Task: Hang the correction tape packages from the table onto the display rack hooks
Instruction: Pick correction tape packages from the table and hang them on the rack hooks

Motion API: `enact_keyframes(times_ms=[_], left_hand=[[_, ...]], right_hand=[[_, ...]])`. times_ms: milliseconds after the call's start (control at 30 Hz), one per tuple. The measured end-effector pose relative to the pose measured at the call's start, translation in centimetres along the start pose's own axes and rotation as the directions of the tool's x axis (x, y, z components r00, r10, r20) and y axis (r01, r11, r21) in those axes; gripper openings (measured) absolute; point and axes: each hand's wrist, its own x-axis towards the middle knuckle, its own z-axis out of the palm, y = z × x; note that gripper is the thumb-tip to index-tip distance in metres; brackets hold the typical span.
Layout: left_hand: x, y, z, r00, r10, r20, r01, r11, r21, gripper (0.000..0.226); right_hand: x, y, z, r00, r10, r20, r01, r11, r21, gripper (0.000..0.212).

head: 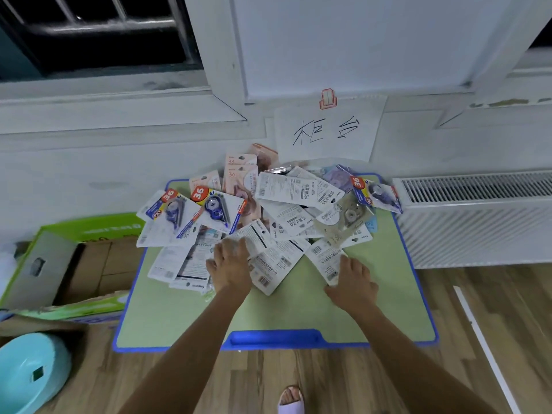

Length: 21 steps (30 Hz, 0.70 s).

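Observation:
A loose pile of correction tape packages covers the far half of a small green table with a blue rim. Some lie face up with blue dispensers and red "36" labels; many lie white back up. My left hand rests flat with straight fingers on white-backed packages at the pile's near left. My right hand lies on the near end of one white-backed package, thumb spread beside its corner. No display rack or hooks are in view.
An open green cardboard box stands left of the table, with a light blue plastic tub nearer me. A white radiator is at the right. A handwritten paper sign hangs on the wall behind. The floor is wood; my slippered foot shows.

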Motion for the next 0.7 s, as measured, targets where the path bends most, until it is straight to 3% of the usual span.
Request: enact_keyframes(times_ms=[133,267,433,500,600,700], left_hand=[[-1.0,-0.1,-0.4,0.991,-0.015,-0.132,0.017,1.0,0.009,0.065],[-2.4,-0.1,-1.6,0.961,-0.047,-0.271,0.041,0.999,-0.03,0.041],[-3.9,1.2,-4.2,0.924,-0.063,-0.377,-0.04,0.965,-0.26,0.047],[-4.4,2.7,-5.3,0.92,0.01,-0.391,-0.163,0.919,-0.36,0.046],[-4.9,5.4,-6.4,0.895,0.226,-0.384,-0.402,0.782,-0.476,0.035],[-5.1,8.6,-6.7,0.865,0.443,-0.238,-0.49,0.638,-0.594,0.021]], right_hand=[[-1.3,0.3,-0.6,1.0,-0.002,0.026,0.001,0.999,0.051,0.062],[-2.5,0.6,-2.3,0.99,-0.089,-0.113,0.108,0.978,0.178,0.037],[-3.8,1.0,-5.9,0.96,-0.192,-0.202,0.245,0.928,0.282,0.022],[-4.4,0.9,-7.3,0.942,-0.265,-0.208,0.325,0.878,0.352,0.027],[-5.7,1.1,-9.6,0.921,-0.358,-0.153,0.389,0.83,0.4,0.031],[-6.7,2.4,-11.0,0.935,-0.331,-0.13,0.355,0.85,0.389,0.012]])
